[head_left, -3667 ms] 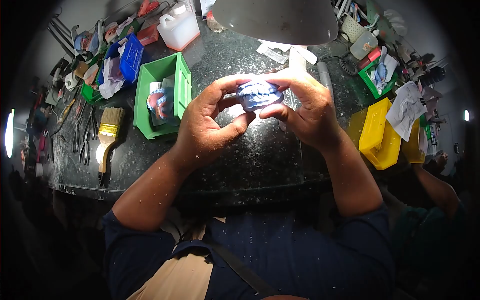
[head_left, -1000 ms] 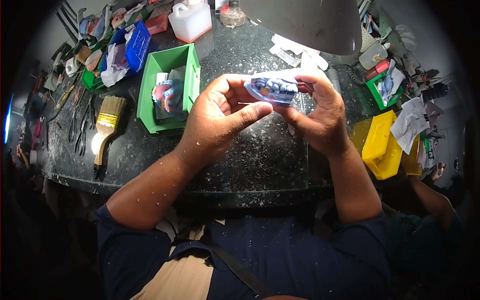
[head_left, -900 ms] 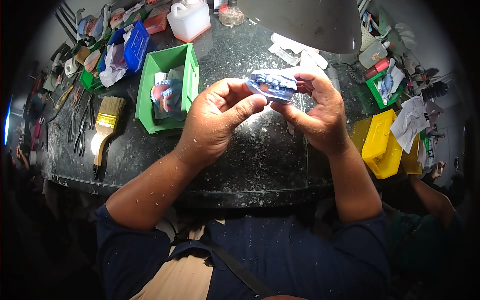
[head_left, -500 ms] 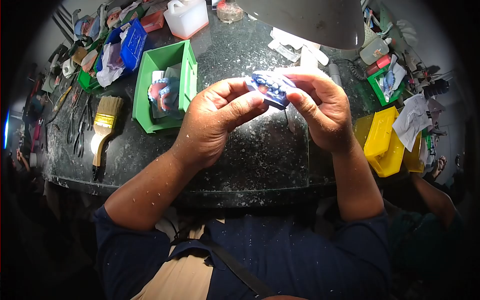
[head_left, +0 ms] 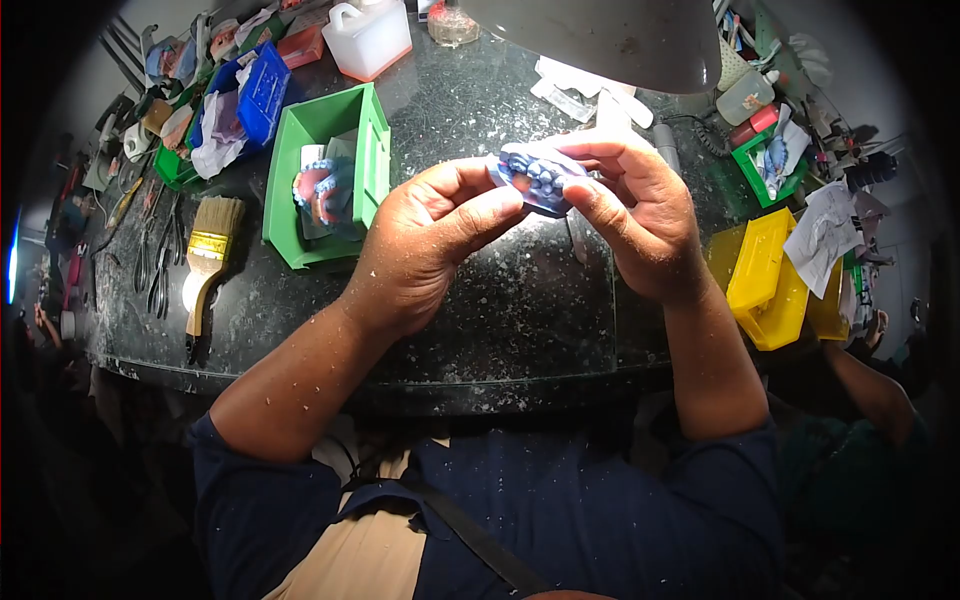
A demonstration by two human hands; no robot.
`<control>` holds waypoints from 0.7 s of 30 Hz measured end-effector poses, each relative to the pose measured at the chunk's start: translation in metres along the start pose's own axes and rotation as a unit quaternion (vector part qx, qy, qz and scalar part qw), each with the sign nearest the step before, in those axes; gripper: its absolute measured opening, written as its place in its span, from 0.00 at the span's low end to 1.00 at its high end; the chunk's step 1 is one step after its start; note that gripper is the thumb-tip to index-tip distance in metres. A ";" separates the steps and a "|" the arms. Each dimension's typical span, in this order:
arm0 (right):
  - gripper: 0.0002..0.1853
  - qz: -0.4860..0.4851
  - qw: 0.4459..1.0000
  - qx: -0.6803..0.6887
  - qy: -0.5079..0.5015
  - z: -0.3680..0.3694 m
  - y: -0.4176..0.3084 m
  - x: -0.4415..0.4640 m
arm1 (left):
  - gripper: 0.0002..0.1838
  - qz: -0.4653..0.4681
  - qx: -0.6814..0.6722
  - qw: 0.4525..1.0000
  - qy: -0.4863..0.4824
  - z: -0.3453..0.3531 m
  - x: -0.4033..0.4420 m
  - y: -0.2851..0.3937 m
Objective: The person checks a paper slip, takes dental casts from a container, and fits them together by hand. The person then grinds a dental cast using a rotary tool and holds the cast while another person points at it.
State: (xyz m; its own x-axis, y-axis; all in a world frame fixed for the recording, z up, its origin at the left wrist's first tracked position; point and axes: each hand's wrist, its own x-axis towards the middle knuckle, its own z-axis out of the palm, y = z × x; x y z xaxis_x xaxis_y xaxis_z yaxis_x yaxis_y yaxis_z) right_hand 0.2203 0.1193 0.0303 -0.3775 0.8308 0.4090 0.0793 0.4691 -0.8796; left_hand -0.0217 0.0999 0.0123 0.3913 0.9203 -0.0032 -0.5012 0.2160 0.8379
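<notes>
A blue dental cast with a row of teeth and a small pinkish patch is held up above the dark bench under the lamp. My left hand grips its left edge, thumb in front and fingers behind. On the other side my right hand pinches its right edge between thumb and fingers. To the left of my left hand, a green bin holds another dental model with pink and blue parts. My fingertips behind the cast are partly hidden.
A brush lies left of the green bin, beside several slim metal tools. A blue bin and a white jug stand farther back. The grey lamp shade hangs above. Yellow bins sit at right, near another person's arm.
The cast has tipped slightly between my hands, so more of its tooth surfaces now face me. Both hands keep their hold and nearly the same place.
</notes>
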 end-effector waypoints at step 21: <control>0.20 0.069 0.982 0.172 0.037 -0.005 0.006 0.011 | 0.24 -0.012 0.070 0.997 0.013 -0.004 -0.001 0.002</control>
State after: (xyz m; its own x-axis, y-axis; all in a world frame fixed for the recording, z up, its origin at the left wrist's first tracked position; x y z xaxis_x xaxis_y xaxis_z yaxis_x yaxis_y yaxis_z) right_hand 0.2218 0.1327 0.0306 -0.3156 0.9051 0.2850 -0.1956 0.2319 -0.9529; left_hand -0.0261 0.1005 0.0115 0.3811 0.9238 -0.0356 -0.3795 0.1915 0.9052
